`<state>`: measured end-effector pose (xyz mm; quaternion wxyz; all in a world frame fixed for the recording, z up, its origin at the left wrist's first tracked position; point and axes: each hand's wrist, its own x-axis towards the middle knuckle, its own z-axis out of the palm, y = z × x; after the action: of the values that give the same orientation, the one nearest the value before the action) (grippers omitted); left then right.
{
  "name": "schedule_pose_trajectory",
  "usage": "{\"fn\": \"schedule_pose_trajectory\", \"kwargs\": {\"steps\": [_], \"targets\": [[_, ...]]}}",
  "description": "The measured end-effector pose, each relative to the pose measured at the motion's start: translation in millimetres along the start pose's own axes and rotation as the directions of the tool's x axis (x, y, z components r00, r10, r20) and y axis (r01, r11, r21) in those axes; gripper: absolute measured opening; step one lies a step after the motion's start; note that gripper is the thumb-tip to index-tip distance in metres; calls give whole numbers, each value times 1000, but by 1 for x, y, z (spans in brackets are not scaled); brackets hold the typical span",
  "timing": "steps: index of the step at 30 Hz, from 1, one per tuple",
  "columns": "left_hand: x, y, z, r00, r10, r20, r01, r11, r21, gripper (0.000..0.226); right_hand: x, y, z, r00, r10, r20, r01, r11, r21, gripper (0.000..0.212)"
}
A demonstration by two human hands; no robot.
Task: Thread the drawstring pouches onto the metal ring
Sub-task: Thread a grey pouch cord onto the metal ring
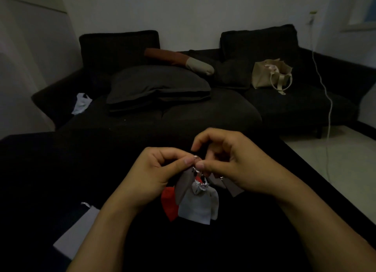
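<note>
Mid-task, I'd say: several soft cloth pouches, a red one [168,204], a white one [196,207] and a grey-brown one [183,186], already hang off the thin shiny metal ring [195,158] at frame centre. Left hand [154,174] and right hand [230,162] both pinch at the ring, fingers curled. One flat pale pouch [79,229] lies unthreaded on the dark bench [50,170], lower left.

The room is dim. A dark sofa [203,109] stands against a pale wall [183,11], with grey cushions [158,86], a brown and cream bolster [179,60] and a beige tote bag [268,74] on it. A white cable [325,92] hangs down to the light tiled floor [335,155]. A black surface [61,170] fills the foreground.
</note>
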<state>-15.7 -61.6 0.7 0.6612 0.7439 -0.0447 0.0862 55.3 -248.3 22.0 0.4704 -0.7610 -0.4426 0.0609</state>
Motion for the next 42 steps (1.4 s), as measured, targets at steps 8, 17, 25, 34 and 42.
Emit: {"fn": "schedule_pose_trajectory", "kwargs": {"steps": [8, 17, 25, 34, 42], "targets": [[-1, 4, 7, 1000, 1, -24, 1, 998, 63, 26, 0, 5, -1, 995, 1, -97, 6, 997, 75, 8], [-4, 4, 6, 999, -37, -30, 36, 999, -41, 13, -3, 3, -4, 1000, 17, -16, -13, 973, 233, 8], [-5, 9, 15, 993, -119, -12, 113, 964, -242, 10, -4, 1, -10, 995, 63, 80, -84, 951, 297, 10], [-3, 9, 16, 985, -173, -27, 157, 940, -304, 10, -3, -2, -7, 996, 35, 86, -53, 974, 221, 8], [-3, 9, 18, 991, -127, -38, 109, 946, -305, 7, -3, 1, -6, 999, 36, 37, -46, 945, 324, 7]]}}
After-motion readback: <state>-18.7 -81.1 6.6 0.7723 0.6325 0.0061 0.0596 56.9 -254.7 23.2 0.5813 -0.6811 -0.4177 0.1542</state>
